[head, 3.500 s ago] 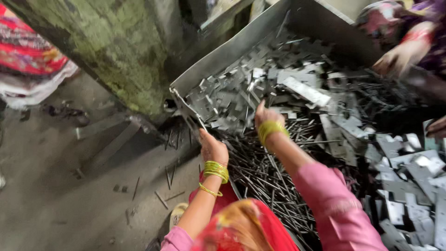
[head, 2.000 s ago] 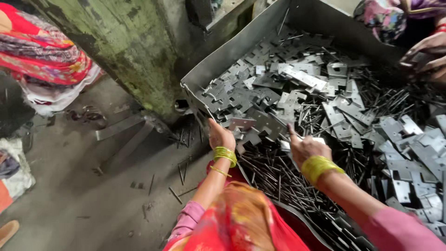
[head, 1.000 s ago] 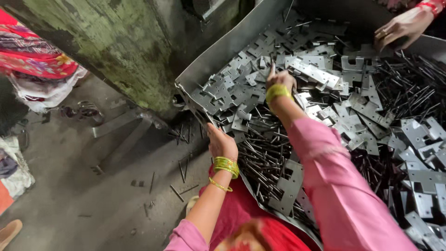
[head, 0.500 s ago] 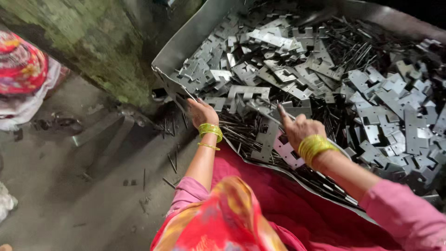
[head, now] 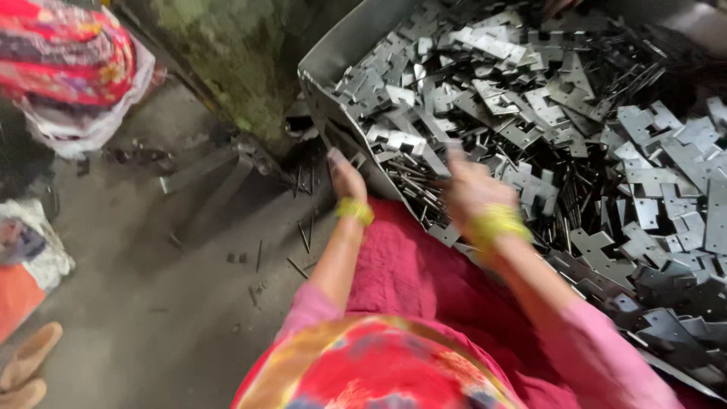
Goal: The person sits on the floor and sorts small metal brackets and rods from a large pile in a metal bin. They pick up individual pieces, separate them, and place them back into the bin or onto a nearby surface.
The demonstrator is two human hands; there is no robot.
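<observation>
While both hands work at the tray's near rim, the grip on each is too blurred to read.
Left hand (head: 346,178) sits at the corner of the metal tray (head: 333,57), right hand (head: 471,191) w/ fingers over thin rods (head: 413,185) & flat hinge plates (head: 530,113); can't tell if either holds anything. Rods nearest the fingers lie long axis approx. along the near rim, ends toward the corner. Risk, imo: sharp plate edges or rod tips nicking bare fingers; more rods spilling to the floor (head: 151,303).
</observation>
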